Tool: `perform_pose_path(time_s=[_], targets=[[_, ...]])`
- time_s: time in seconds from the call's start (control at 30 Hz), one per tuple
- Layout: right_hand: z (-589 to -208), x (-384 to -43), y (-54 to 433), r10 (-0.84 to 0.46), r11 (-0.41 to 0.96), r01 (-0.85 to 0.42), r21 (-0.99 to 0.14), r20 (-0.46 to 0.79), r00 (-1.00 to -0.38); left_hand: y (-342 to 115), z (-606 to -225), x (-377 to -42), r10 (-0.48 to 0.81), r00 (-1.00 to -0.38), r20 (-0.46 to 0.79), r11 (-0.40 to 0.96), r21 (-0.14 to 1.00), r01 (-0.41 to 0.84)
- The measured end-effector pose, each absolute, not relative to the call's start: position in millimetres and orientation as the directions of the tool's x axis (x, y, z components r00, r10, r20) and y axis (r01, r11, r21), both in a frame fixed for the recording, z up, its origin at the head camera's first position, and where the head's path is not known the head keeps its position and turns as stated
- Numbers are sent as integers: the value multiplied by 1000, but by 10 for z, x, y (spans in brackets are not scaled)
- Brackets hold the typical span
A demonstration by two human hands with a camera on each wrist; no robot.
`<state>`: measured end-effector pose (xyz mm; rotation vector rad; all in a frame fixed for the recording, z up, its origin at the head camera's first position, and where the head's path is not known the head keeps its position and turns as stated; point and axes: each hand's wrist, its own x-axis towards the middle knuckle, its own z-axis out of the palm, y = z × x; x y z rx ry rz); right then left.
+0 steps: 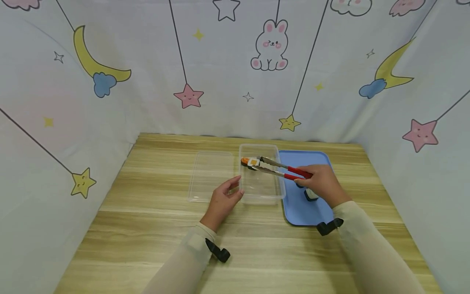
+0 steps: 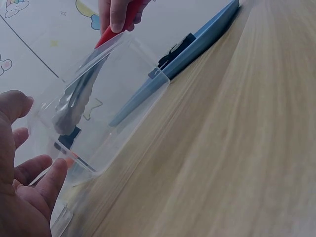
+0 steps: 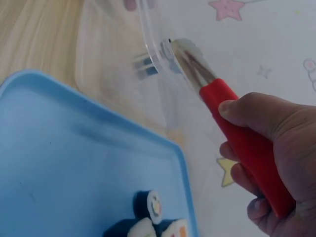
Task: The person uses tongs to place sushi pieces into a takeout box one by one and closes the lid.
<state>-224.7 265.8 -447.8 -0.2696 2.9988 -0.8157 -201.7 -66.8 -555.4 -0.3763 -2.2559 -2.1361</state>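
Nearest you, your left hand (image 1: 221,201) has its fingers loosely spread at the near left side of the clear box (image 1: 262,197), grasping nothing; I can't tell whether the fingertips really touch the wall, so rest them lightly there to steady it. To the right, the blue tray (image 1: 298,210) carries a few sushi rolls (image 3: 154,206), with your right hand (image 1: 323,183) above it, fingers wrapped round the red-handled tongs (image 1: 291,176). The clear lid (image 1: 211,175) lies left of the box. Farther in, the tong tips straddle a white sushi roll (image 1: 253,162) in the far left part of the box — how firmly they pinch it I can't tell. Keep the squeeze even and part the tips gently, since the orange-topped sushi (image 1: 244,160) sits just left and could get nudged. Beyond hangs the patterned curtain (image 1: 235,116).
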Motion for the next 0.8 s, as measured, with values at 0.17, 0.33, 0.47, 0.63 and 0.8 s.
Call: perform_pose_path(time_s=[0.17,0.33,0.47,0.63,0.8], targets=[[-4474,-2276,2560,-212,854,-190,-484,11,-977,-666,-5557,-2024,161,-971,174,47,982,184],[-4431,-2296,2499,-251,853,-223,-472,4,-968,-660,-5547,-2023,158,-974,165,49,983,174],[-4391,-2328,2463,-267,860,-236,-454,-6,-964,-662,-5542,-2017,163,-973,163,56,983,174],[-4330,-2381,2402,-261,876,-205,-436,-73,-962,-668,-5537,-2013,164,-973,162,46,984,172],[-4259,-2418,2349,-283,882,-220,-416,-96,-954,-672,-5534,-2015,167,-973,162,52,984,173]])
